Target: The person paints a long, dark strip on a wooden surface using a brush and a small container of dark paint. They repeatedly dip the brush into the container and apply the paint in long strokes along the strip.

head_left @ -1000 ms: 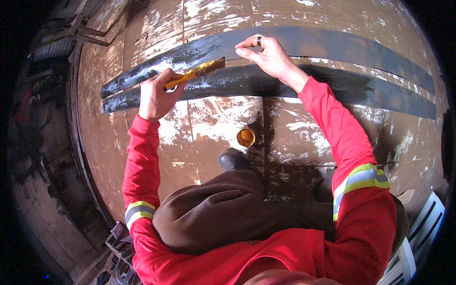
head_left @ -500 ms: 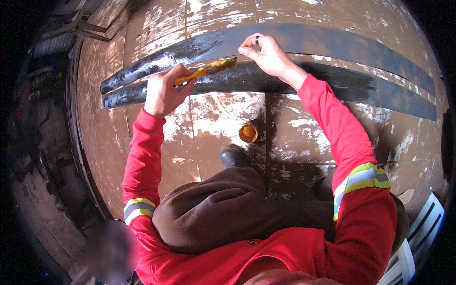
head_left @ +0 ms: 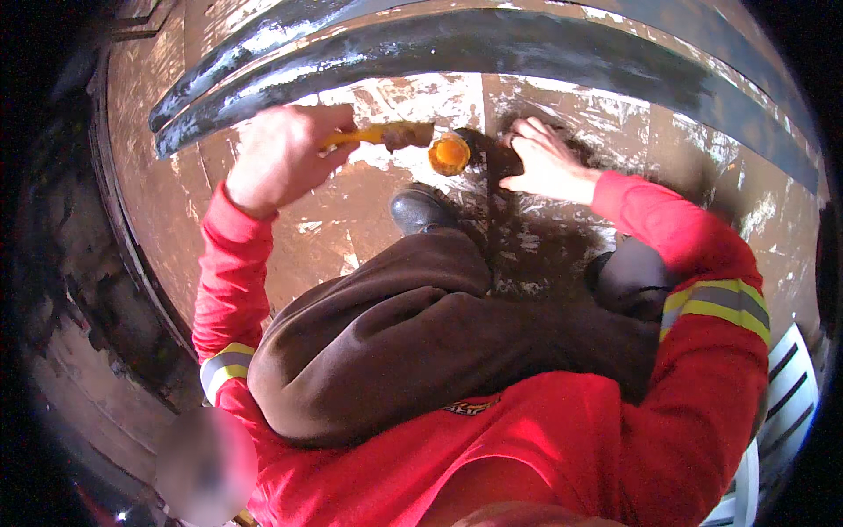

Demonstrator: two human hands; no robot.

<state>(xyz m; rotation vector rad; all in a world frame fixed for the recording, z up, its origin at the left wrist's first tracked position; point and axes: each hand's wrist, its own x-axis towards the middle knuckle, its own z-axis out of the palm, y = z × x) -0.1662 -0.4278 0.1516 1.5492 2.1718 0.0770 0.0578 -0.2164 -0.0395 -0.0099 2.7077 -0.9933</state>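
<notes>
A paintbrush (head_left: 382,135) with a yellow handle is gripped in my left hand (head_left: 290,151), its smeared bristle end pointing right. Close to the bristles stands a small round can (head_left: 450,156) with orange-yellow stuff inside. My right hand (head_left: 546,162) is just right of the can, fingers spread and apart from it, holding nothing. Beyond both hands lie two long, dark strips; the nearer strip (head_left: 492,42) looks wet and glossy at its left part, and the farther strip (head_left: 263,33) is partly cut off by the picture's edge.
Brown floor sheeting (head_left: 351,215) with white smears spreads under everything. My dark boot (head_left: 421,209) is planted just below the can. A white slatted chair (head_left: 790,378) stands at the lower right. At the lower left, a person's blurred head (head_left: 206,465) shows.
Both hands have come back from the strips toward the can, the left still holding the paintbrush. My right hand has opened its fingers. The view has tilted, so the strips sit higher.
</notes>
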